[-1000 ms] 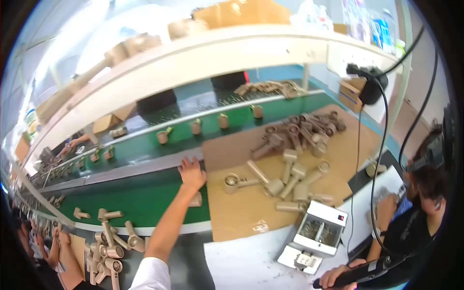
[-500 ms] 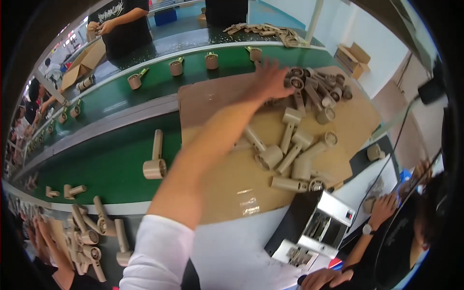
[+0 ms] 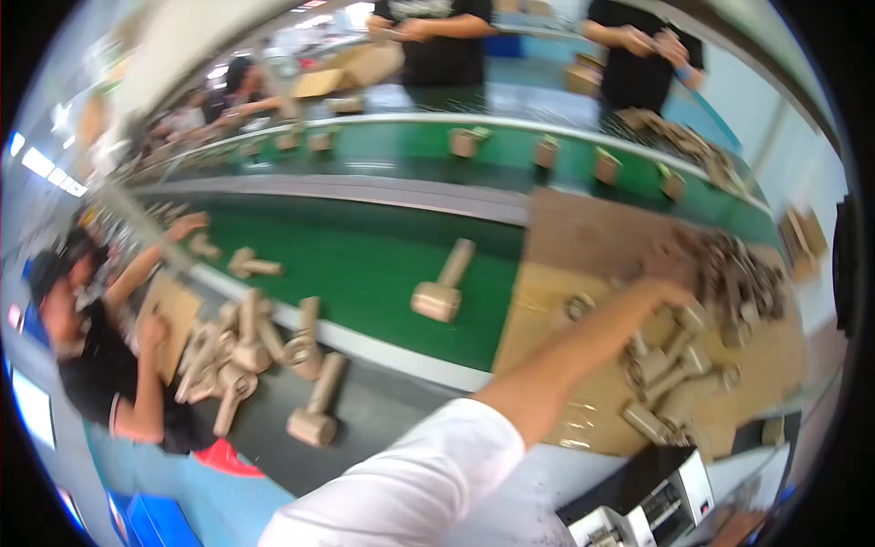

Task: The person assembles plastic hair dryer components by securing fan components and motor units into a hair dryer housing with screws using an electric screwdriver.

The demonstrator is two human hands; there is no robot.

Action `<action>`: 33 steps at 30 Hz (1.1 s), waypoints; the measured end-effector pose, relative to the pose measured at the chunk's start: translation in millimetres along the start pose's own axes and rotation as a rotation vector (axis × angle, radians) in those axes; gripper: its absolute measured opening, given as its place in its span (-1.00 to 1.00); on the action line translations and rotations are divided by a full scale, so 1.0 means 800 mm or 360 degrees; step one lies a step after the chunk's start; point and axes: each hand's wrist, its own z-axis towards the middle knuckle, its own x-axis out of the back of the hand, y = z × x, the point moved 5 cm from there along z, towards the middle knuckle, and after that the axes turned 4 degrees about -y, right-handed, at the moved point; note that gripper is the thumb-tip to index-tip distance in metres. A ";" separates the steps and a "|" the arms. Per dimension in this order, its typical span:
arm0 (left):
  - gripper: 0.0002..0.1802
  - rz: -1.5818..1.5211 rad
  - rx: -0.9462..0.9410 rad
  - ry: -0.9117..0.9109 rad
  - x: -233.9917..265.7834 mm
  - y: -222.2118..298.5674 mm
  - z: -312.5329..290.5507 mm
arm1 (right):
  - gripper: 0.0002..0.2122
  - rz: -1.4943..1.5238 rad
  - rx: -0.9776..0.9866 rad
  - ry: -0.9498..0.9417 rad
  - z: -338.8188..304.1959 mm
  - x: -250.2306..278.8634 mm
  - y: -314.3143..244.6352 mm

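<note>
Hand (image 3: 670, 263) blurred beside piled tan tubular parts (image 3: 740, 278), grip unclear, flat brown cardboard (image 3: 576, 230) beneath

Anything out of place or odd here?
Mildly odd, perhaps: one tan part lies isolated on the green surface, apart from the left heap and the right heap. No damage is discernible, though blur hides detail.

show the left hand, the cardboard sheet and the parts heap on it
Left hand (image 3: 671, 262): head view, blurred back
Cardboard sheet (image 3: 588, 221): head view, bare upper area
Parts heap (image 3: 742, 276): head view, middle
</note>
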 end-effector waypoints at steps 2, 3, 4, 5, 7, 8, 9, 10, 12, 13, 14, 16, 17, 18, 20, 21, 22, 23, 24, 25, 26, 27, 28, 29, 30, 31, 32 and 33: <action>-0.02 0.0037 0.0051 0.0014 -0.007 -0.017 -0.023 | -0.62 0.0055 0.0152 -0.0216 0.022 0.004 0.012; -0.09 -0.0094 -0.0035 -0.0224 0.001 -0.015 -0.047 | -0.62 0.0067 0.0214 -0.0273 0.028 0.000 0.009; -0.15 -0.0227 -0.0193 -0.0481 0.004 0.002 -0.076 | -0.62 0.0028 0.0246 -0.0284 0.028 -0.010 0.001; -0.15 -0.0226 -0.0177 -0.0459 0.012 -0.005 -0.098 | -0.61 0.0001 0.0279 -0.0313 0.031 -0.020 -0.006; -0.14 -0.0382 -0.0437 -0.0170 0.039 -0.005 -0.142 | -0.61 -0.0069 0.0337 -0.0356 0.038 -0.043 -0.021; -0.14 -0.0373 -0.0452 -0.0167 0.051 -0.011 -0.172 | -0.60 -0.0122 0.0364 -0.0360 0.042 -0.055 -0.029; -0.16 -0.0310 -0.0397 -0.0003 0.071 -0.025 -0.204 | -0.60 -0.0172 0.0394 -0.0365 0.046 -0.067 -0.036; -0.17 -0.0247 -0.0322 0.0170 0.087 -0.038 -0.227 | -0.59 -0.0207 0.0432 -0.0381 0.052 -0.078 -0.041; -0.22 -0.0089 -0.0197 0.0349 0.051 -0.094 -0.240 | -0.59 -0.0225 0.0523 -0.0445 0.065 -0.094 -0.047; -0.26 0.0058 -0.0107 0.0491 0.045 -0.106 -0.260 | -0.58 -0.0231 0.0565 -0.0463 0.068 -0.103 -0.050; -0.26 0.0056 -0.0068 0.0501 0.039 -0.115 -0.272 | -0.58 -0.0231 0.0609 -0.0482 0.070 -0.110 -0.053; -0.32 -0.0122 -0.0217 0.0561 0.037 -0.116 -0.299 | -0.57 -0.0219 0.0698 -0.0514 0.074 -0.123 -0.061; -0.35 -0.0241 -0.0204 0.0522 0.038 -0.094 -0.305 | -0.57 -0.0272 0.0701 -0.0505 0.080 -0.138 -0.071; -0.35 -0.0259 -0.0233 0.0521 0.034 -0.079 -0.302 | -0.56 -0.0324 0.0703 -0.0498 0.088 -0.156 -0.082; -0.36 -0.0225 -0.0090 0.0291 0.012 -0.089 -0.305 | -0.56 -0.0546 0.0411 0.0783 0.143 -0.195 -0.077; -0.36 -0.0240 -0.0052 0.0300 0.009 -0.096 -0.319 | -0.56 -0.0768 0.0001 0.2051 0.128 -0.194 -0.073; -0.32 -0.0217 -0.0035 0.0323 0.011 -0.094 -0.327 | -0.56 -0.0764 -0.0010 0.2046 0.132 -0.194 -0.072; -0.27 -0.0195 -0.0023 0.0344 0.012 -0.093 -0.333 | -0.56 -0.0769 0.0000 0.2043 0.136 -0.193 -0.070; -0.27 -0.0205 -0.0028 0.0343 0.010 -0.092 -0.337 | -0.56 -0.0778 0.0011 0.2043 0.138 -0.193 -0.070; -0.31 -0.0248 -0.0060 0.0284 0.006 -0.091 -0.341 | -0.56 -0.0676 -0.0055 0.2092 0.132 -0.200 -0.069; -0.35 -0.0292 -0.0094 0.0224 0.002 -0.089 -0.344 | -0.56 -0.0683 -0.0066 0.2095 0.129 -0.203 -0.068; -0.35 -0.0304 -0.0100 0.0222 0.000 -0.088 -0.350 | -0.56 -0.0676 -0.0039 0.2080 0.127 -0.204 -0.065; -0.35 -0.0280 -0.0110 0.0352 0.003 -0.089 -0.361 | -0.56 -0.0656 -0.0012 0.2065 0.126 -0.204 -0.065; -0.34 -0.0268 -0.0120 0.0497 0.010 -0.093 -0.377 | -0.61 -0.0022 -0.0399 0.1419 0.073 -0.199 -0.068; -0.34 -0.0277 -0.0124 0.0485 0.006 -0.086 -0.390 | -0.61 -0.0020 -0.0406 0.1433 0.068 -0.204 -0.073; -0.34 -0.0379 -0.0146 0.0727 0.014 -0.074 -0.415 | -0.60 0.0134 -0.0442 0.1460 0.068 -0.206 -0.076; -0.32 -0.0482 -0.0175 0.0974 0.024 -0.062 -0.440 | -0.57 0.0277 -0.0478 0.1487 0.073 -0.204 -0.074; -0.33 -0.0517 -0.0173 0.0930 0.025 -0.045 -0.464 | -0.55 -0.0691 -0.0002 0.2274 0.108 -0.211 -0.064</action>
